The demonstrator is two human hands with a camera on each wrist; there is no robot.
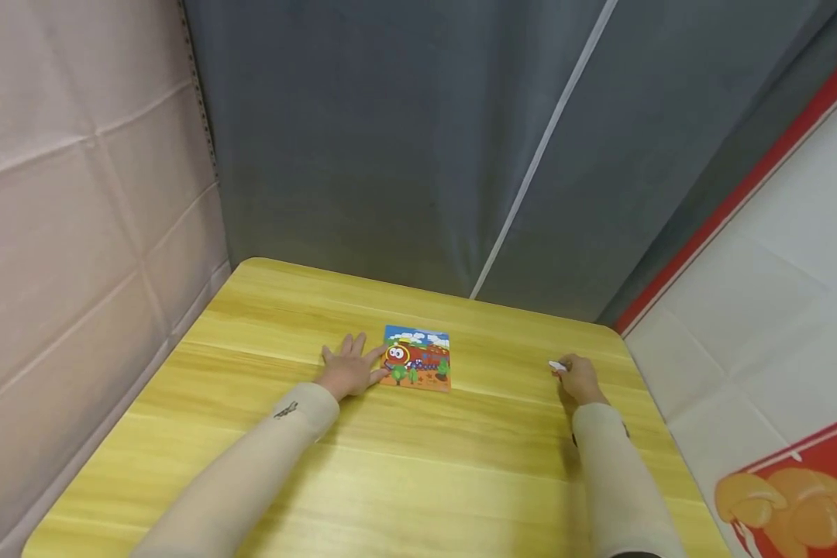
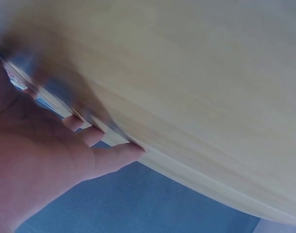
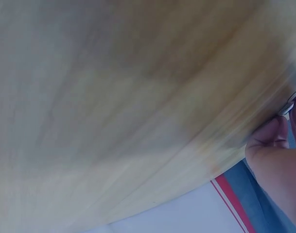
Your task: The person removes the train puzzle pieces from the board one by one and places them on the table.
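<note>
Head view: the left hand lies flat on the yellow wooden surface, fingers straight and spread, its thumb side touching the left edge of a train picture puzzle that lies flat near the middle of the surface. The right hand rests well apart to the right, fingers curled and pinching a small white piece. A grey curtain hangs behind. Left wrist view: blurred; it shows only the palm and straight fingers against the surface, with the puzzle edge at the frame's left, its picture not readable. Right wrist view: blurred; only curled fingers at the right edge, holding a pale sliver of the piece.
</note>
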